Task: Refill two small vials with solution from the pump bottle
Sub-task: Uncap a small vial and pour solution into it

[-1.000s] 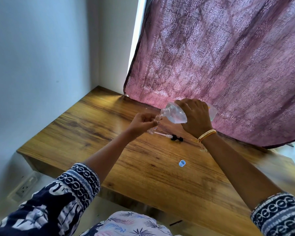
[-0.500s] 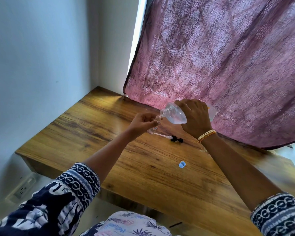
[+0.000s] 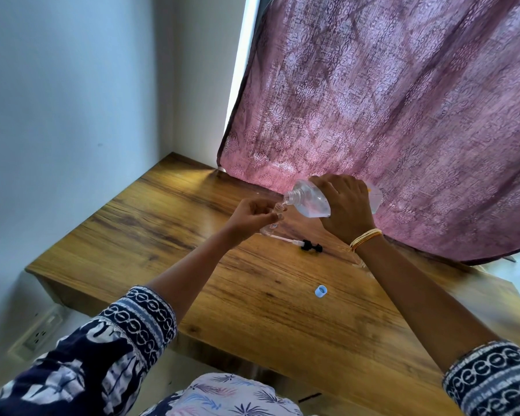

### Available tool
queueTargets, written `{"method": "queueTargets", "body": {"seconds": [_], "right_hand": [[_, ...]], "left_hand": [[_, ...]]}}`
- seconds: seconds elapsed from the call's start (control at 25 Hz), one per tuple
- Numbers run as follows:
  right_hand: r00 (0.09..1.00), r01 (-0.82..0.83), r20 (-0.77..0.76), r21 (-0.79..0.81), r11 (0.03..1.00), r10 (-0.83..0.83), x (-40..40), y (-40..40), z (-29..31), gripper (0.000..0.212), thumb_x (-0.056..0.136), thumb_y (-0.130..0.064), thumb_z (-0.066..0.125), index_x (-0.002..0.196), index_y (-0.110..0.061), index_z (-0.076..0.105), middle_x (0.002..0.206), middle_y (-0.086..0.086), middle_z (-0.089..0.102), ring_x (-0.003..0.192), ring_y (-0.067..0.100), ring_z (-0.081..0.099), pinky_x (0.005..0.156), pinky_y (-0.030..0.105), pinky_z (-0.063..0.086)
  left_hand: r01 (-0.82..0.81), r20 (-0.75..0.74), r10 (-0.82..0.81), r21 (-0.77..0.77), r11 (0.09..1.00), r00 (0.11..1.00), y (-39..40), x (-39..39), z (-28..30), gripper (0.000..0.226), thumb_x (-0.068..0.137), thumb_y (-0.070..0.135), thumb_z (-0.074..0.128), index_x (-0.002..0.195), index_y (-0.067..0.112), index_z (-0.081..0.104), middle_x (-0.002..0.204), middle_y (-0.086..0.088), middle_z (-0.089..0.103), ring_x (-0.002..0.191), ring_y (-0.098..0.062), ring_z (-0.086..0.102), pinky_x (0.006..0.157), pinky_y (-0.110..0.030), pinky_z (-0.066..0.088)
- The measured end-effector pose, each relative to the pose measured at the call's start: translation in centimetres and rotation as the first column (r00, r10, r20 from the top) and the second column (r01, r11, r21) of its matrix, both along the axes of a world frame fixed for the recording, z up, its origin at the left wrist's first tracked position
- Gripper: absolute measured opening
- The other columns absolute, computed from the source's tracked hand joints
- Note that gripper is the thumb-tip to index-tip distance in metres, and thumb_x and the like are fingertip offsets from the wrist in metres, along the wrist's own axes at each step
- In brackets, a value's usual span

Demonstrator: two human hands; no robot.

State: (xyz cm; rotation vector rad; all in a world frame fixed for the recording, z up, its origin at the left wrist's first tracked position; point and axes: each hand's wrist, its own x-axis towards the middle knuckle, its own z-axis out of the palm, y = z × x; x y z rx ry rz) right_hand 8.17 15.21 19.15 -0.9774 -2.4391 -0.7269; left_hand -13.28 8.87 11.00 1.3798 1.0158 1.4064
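My right hand (image 3: 344,207) grips a clear plastic bottle (image 3: 308,201) tipped on its side, open neck pointing left and down. The neck meets the mouth of a small clear vial (image 3: 279,208) that my left hand (image 3: 251,216) pinches upright above the wooden table (image 3: 222,283). A second small vial (image 3: 269,229) lies on the table just below my left hand, partly hidden. The bottle's pump head (image 3: 309,246), black with a white tube, lies flat on the table between my arms. A small blue cap (image 3: 321,291) rests nearer to me.
A purple patterned curtain (image 3: 388,115) hangs over the back of the table, right behind the bottle. White walls close in the left corner. A wall socket (image 3: 39,334) sits below the table's left edge.
Both hands and the bottle hold nearly the same pose; the bottle stays tipped onto the vial. Only the view shifts slightly.
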Motion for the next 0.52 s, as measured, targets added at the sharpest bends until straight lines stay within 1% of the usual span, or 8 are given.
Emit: {"method": "queueTargets", "body": {"seconds": [0.2,0.32,0.4,0.48,0.52], "right_hand": [[1.000,0.014,0.008,-0.011,1.000,-0.013,0.06,0.13,-0.01,0.059,0.068,-0.017,0.071,0.124,-0.022,0.051,0.117,0.007,0.062,0.103,0.035,0.057,0.084,0.048,0.045],[1.000,0.018,-0.001,-0.033,0.999,-0.018,0.04,0.06,-0.03,0.057,0.069,-0.018,0.070,0.124,-0.019,0.055,0.117,0.007,0.062,0.103,0.035,0.057,0.085,0.049,0.045],[1.000,0.013,-0.010,-0.059,0.998,-0.013,0.01,-0.05,-0.19,0.059,0.068,-0.019,0.070,0.125,-0.019,0.054,0.118,0.007,0.062,0.104,0.035,0.057,0.085,0.048,0.046],[0.999,0.012,-0.028,-0.095,0.995,-0.015,-0.06,-0.11,-0.58,0.059,0.068,-0.020,0.069,0.126,-0.019,0.055,0.118,0.006,0.062,0.103,0.033,0.057,0.084,0.047,0.046],[0.999,0.016,-0.040,-0.114,0.993,-0.021,-0.13,-0.14,-0.87,0.058,0.069,-0.021,0.068,0.126,-0.019,0.056,0.117,0.006,0.062,0.103,0.033,0.057,0.084,0.046,0.046]], "left_hand": [[-0.002,0.007,0.003,-0.018,1.000,1.000,0.01,0.04,0.09,0.023,0.084,0.010,0.071,0.106,0.004,0.070,0.093,-0.028,0.070,0.078,-0.022,0.064,0.060,-0.017,0.053],[-0.004,0.009,0.005,-0.025,1.000,1.000,-0.12,0.13,0.36,0.026,0.084,0.009,0.071,0.108,0.001,0.069,0.089,-0.016,0.072,0.074,-0.010,0.068,0.060,-0.016,0.052],[-0.011,-0.002,0.011,-0.027,1.000,1.000,-0.20,0.15,0.49,0.027,0.084,0.009,0.071,0.109,-0.002,0.068,0.092,-0.019,0.072,0.075,-0.012,0.068,0.061,-0.018,0.053],[-0.025,-0.017,0.024,-0.030,0.999,1.000,-0.30,0.14,0.57,0.029,0.084,0.009,0.070,0.110,-0.004,0.067,0.097,-0.028,0.070,0.081,-0.021,0.067,0.066,-0.024,0.055],[-0.028,-0.021,0.027,-0.035,0.999,0.999,-0.38,0.14,0.60,0.029,0.084,0.010,0.070,0.109,-0.004,0.067,0.099,-0.032,0.069,0.083,-0.026,0.066,0.069,-0.029,0.055]]}}
